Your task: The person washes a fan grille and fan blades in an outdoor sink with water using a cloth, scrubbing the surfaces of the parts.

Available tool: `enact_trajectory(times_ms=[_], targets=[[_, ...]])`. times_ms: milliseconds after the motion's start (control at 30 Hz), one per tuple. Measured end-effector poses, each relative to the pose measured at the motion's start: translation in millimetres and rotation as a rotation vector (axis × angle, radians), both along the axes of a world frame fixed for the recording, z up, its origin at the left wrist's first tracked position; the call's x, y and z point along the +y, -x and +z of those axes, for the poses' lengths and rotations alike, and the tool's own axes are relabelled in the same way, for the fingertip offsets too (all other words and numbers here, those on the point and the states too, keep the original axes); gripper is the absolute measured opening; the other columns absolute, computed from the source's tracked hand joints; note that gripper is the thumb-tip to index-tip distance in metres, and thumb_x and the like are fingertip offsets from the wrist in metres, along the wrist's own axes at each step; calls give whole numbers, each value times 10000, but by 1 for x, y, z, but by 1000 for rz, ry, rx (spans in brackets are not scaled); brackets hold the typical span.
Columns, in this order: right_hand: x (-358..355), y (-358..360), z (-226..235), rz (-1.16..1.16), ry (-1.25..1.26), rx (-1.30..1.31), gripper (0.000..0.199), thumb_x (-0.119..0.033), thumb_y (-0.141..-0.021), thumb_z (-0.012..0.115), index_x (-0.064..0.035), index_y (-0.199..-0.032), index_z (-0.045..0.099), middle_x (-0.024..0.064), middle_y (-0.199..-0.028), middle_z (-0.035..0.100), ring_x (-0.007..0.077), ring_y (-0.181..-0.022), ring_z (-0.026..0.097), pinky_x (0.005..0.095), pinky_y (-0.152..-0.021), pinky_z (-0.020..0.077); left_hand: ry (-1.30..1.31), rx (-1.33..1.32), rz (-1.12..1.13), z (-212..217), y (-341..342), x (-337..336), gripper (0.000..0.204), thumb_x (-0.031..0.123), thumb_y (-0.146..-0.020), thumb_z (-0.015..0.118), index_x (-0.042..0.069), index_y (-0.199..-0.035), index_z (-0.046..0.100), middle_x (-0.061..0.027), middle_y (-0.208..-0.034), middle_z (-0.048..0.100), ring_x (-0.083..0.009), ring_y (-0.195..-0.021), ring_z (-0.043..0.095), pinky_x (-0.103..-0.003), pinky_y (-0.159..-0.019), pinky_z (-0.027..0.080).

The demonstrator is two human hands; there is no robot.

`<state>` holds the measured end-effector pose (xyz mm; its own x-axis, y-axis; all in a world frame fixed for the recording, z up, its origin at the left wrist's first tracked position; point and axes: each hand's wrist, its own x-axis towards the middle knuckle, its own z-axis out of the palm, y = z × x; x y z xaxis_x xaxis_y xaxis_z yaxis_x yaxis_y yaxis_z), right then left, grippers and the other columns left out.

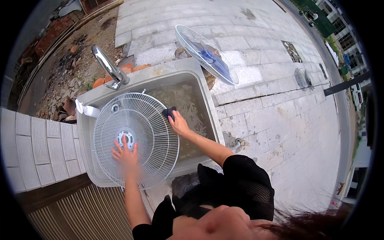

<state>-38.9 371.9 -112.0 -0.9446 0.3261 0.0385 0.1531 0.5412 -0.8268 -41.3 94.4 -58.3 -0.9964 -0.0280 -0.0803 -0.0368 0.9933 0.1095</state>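
A round white wire fan grille (154, 120) lies over the left part of a grey sink (214, 120) that holds murky water (192, 100). My left hand (127, 154) rests with spread fingers on the grille, beside its central hub ring (125, 138). At the grille's right rim, my right hand (179, 125) grips a dark cloth (169, 113) and presses it against the wires.
A chrome faucet (110, 68) curves over the sink's back left corner. A white bottle (87, 110) stands at the left rim. Behind the sink, a fan grille with blue blades (210, 56) leans above the paving (264, 116). A white brick wall (40, 148) borders the left.
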Motion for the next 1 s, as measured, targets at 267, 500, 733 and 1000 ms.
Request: enact_trajectory(times_ms=[267, 500, 733, 1000], targets=[[75, -40, -21, 198, -653, -152, 270, -290, -833, 558, -141, -1051, 500, 98, -1069, 507, 314, -1004, 476, 499, -840, 383, 50, -44, 4, -5, 6, -3, 702, 531, -796, 535, 315, -1398, 244, -140, -1479, 108, -498, -1307, 80, -578, -1047, 85], [42, -59, -141, -58, 58, -562, 452, -166, -716, 643, -80, -1141, 512, 134, -1155, 530, 310, -1117, 465, 413, -933, 381, 64, -6, -42, -11, 4, -10, 675, 559, -824, 478, 314, -1403, 233, -161, -1471, 129, -482, -1308, 111, -587, -1042, 84], [19, -68, 38, -73, 1119, -105, 243, -146, -871, 520, -65, -1096, 480, 63, -904, 587, 174, -766, 591, 304, -690, 493, -120, 99, -82, -16, 2, -23, 681, 566, -823, 482, 280, -1398, 255, -194, -1459, 137, -424, -1328, 119, -596, -1030, 77], [-96, -40, 66, 647, -544, 163, 420, -262, -688, 711, -105, -1031, 529, 92, -1267, 429, 329, -1195, 355, 542, -909, 306, -105, 62, -100, -7, -2, -16, 682, 580, -815, 477, 280, -1392, 273, -98, -1478, 153, -405, -1346, 66, -601, -1042, 46]])
